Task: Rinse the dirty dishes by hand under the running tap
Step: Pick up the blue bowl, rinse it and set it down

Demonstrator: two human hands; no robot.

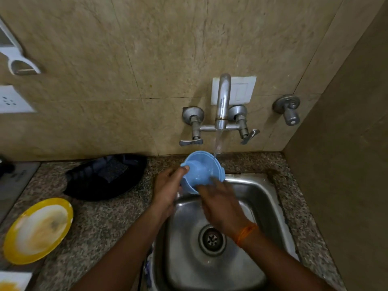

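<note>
A light blue plastic bowl (201, 169) is held upside down and tilted over the back of the steel sink (266, 208). Water runs from the wall tap (223, 101) onto the bowl's right side. My left hand (168, 185) grips the bowl's left rim, thumb on its base ring. My right hand (220, 202) is blurred and lies against the bowl's lower right side with its fingers spread. An orange thread is tied round the right wrist.
A dirty yellow plate (37, 229) lies on the granite counter (100, 223) at the left. A black tray (105, 177) with a sponge sits behind it. Another soiled plate's corner (12, 282) shows at bottom left. A side wall closes the right.
</note>
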